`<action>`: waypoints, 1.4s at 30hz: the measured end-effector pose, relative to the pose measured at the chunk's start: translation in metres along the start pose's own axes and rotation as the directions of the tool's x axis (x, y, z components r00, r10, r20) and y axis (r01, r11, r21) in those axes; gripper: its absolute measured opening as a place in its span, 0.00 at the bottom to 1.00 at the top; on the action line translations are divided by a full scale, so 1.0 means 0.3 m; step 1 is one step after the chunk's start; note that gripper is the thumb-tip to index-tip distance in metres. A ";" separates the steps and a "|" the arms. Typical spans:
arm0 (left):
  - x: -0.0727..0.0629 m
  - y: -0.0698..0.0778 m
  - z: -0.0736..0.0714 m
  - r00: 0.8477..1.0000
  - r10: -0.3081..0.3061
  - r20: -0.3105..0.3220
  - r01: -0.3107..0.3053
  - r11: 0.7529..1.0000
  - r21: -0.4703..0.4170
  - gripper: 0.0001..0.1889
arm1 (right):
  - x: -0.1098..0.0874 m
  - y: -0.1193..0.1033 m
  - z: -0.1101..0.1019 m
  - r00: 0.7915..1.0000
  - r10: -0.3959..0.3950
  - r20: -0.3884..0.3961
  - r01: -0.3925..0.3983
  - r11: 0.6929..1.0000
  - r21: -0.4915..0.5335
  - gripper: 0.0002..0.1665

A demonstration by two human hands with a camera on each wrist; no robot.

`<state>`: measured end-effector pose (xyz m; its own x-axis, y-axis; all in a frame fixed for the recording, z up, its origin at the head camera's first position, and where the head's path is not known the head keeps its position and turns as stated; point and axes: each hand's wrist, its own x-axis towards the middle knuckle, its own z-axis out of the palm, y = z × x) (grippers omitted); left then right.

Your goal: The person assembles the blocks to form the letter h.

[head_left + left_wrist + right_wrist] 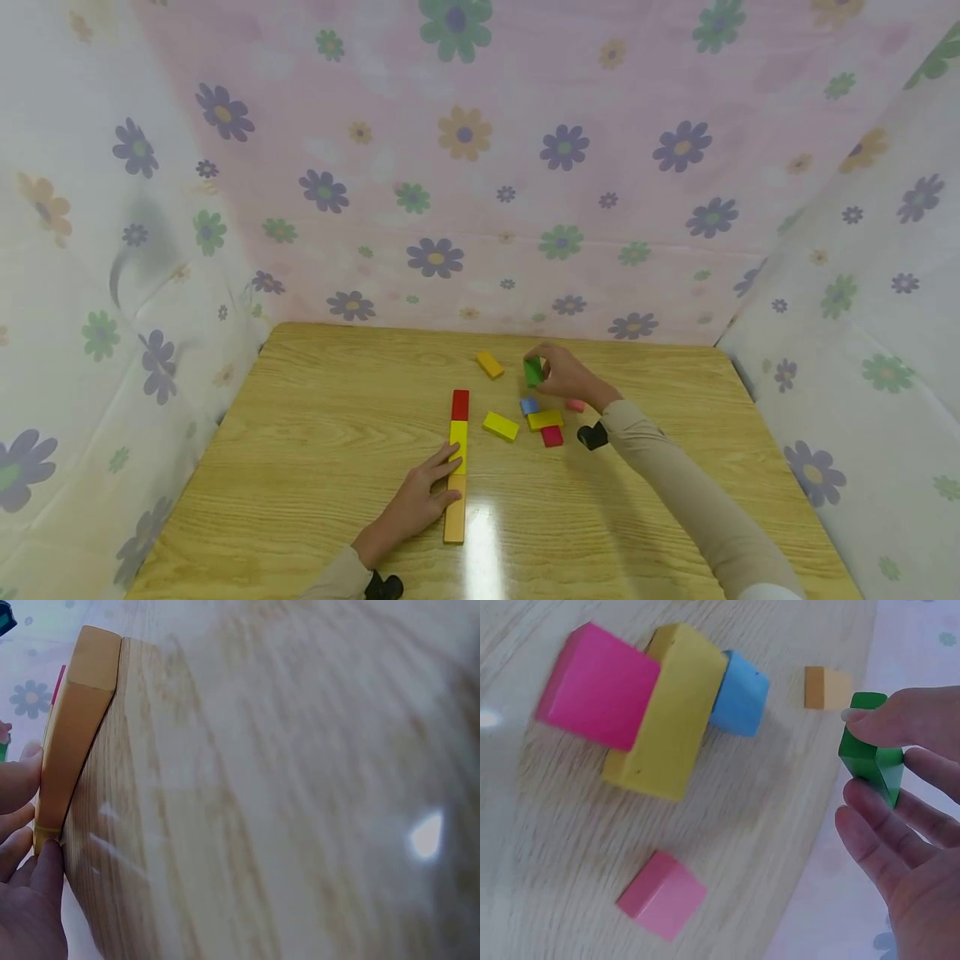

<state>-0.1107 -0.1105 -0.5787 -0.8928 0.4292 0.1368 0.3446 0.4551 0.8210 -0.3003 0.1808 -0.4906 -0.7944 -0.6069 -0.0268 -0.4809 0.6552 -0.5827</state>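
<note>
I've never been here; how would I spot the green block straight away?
On the wood-grain table, look toward the far side for the person's right hand. It pinches the green block. The nearby orange block and blue block lie unheld; this is the only green one.

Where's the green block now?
In the head view, the green block is right of centre, held by the right hand, right of a loose orange block and above the blue block in frame.

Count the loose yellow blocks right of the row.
2: one yellow block alone beside the block row; the other yellow block between the blue block and magenta block.
</note>
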 end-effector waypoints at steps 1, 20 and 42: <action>0.000 0.000 0.000 1.000 0.000 0.000 0.000 1.000 0.000 0.28 | 0.003 -0.009 -0.001 1.000 -0.001 0.001 0.001 1.000 0.008 0.31; 0.003 0.005 0.004 1.000 0.001 0.000 -0.001 1.000 -0.002 0.27 | 0.095 -0.102 0.037 0.999 -0.051 -0.006 0.051 0.997 0.052 0.29; 0.000 -0.005 0.006 1.000 0.013 -0.014 -0.013 1.000 0.000 0.27 | 0.192 -0.142 0.130 0.991 -0.132 -0.020 0.133 0.988 0.074 0.29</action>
<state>-0.1109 -0.1098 -0.5810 -0.8924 0.4238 0.1549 0.3557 0.4496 0.8193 -0.3112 0.1003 -0.4989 -0.7313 -0.6789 0.0662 -0.5533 0.5336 -0.6396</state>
